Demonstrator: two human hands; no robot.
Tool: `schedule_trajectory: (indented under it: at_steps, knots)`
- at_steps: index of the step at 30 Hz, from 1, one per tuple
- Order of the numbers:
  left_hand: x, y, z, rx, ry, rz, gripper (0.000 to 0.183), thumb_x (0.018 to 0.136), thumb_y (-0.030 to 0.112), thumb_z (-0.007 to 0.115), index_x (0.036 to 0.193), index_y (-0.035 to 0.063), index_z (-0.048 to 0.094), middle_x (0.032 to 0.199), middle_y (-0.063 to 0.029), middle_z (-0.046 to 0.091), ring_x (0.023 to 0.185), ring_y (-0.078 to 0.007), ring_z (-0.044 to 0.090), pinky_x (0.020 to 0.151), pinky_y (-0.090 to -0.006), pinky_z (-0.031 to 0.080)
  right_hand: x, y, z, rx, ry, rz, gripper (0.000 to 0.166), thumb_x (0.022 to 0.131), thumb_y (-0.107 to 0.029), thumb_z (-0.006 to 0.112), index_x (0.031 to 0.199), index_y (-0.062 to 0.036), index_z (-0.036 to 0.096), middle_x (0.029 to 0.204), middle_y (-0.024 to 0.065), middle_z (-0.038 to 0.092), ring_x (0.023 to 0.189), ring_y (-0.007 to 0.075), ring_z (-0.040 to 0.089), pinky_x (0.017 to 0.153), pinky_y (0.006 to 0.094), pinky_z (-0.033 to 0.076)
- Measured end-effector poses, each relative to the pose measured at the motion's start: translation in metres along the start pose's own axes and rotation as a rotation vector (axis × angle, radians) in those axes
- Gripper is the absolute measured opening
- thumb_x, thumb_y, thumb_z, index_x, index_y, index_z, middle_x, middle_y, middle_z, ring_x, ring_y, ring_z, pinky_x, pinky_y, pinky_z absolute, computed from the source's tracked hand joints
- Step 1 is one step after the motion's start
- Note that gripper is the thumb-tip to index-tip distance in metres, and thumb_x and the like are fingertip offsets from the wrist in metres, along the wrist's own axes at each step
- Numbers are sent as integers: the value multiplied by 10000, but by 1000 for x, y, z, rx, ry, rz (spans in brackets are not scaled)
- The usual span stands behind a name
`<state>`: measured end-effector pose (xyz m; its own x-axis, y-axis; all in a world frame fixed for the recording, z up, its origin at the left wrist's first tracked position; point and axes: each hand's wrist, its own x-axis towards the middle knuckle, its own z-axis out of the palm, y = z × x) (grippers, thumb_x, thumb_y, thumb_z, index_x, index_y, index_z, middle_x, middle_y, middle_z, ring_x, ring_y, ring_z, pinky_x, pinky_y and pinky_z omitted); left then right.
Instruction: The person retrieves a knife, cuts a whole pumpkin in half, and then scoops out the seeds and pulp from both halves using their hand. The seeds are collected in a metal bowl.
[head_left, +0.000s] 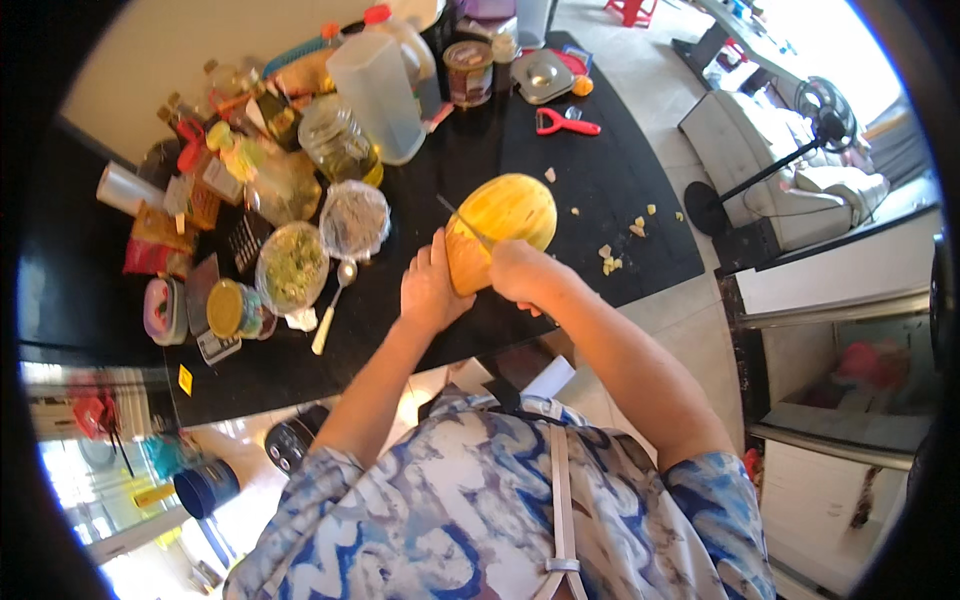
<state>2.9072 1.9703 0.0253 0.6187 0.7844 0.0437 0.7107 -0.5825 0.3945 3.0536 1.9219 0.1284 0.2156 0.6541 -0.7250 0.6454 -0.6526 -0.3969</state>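
Note:
A large yellow-orange melon or squash (513, 207) lies on the black countertop (420, 300) in front of me. Its far part is bright yellow, while the near part looks duller orange. My right hand (523, 276) is closed around the handle of a knife (471, 227), whose thin blade lies across the fruit where the two colours meet. The handle is mostly hidden by my fingers. My left hand (433, 289) presses against the left side of the fruit's near end, fingers pointing away from me.
Left of the fruit are a plastic-covered bowl (355, 220), a bowl of chopped greens (292, 268), a spoon (335, 307) and jars. A red peeler (568, 123) lies at the far right. Small pale scraps (606, 252) are scattered right of the fruit.

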Motion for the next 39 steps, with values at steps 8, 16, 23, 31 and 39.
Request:
schedule_trajectory:
  at_steps: [8, 16, 23, 31, 39]
  knots:
    - [2, 1, 3, 25, -26, 54, 1053, 563, 283, 816, 1404, 48, 228, 1129, -154, 498, 1020, -326, 547, 872, -416, 458, 44, 80, 79, -143, 632, -351, 173, 895, -204, 474, 894, -34, 446, 736, 257, 628, 696, 423, 639, 607, 489, 527]
    - [12, 0, -12, -7, -168, -41, 1030, 536, 264, 816, 1379, 57, 263, 1133, -185, 531, 1039, -356, 554, 865, -438, 473, 33, 62, 65, -170, 448, -255, 202, 875, -155, 485, 938, 30, 537, 827, 287, 637, 805, 428, 643, 711, 468, 530]
    - [42, -34, -19, -297, -375, -23, 1073, 479, 311, 864, 1350, 35, 300, 1163, -230, 575, 1095, -372, 555, 919, -383, 468, -35, 37, 38, -188, 226, -216, 138, 836, -65, 487, 879, 53, 544, 836, 281, 644, 795, 407, 656, 691, 451, 541]
    - [52, -41, -18, -331, -507, -48, 1112, 466, 300, 874, 1374, 59, 280, 1232, -196, 541, 1174, -330, 510, 992, -363, 407, -13, 34, 69, -52, 451, -100, 146, 887, -124, 439, 923, 10, 485, 853, 285, 633, 843, 442, 627, 742, 491, 510]
    - [47, -36, -16, -350, -410, -48, 1098, 470, 291, 867, 1371, 53, 285, 1212, -201, 556, 1151, -339, 530, 978, -366, 419, 29, 53, 82, 7, 502, -169, 155, 897, -127, 428, 949, 9, 482, 870, 273, 640, 860, 440, 627, 760, 492, 507]
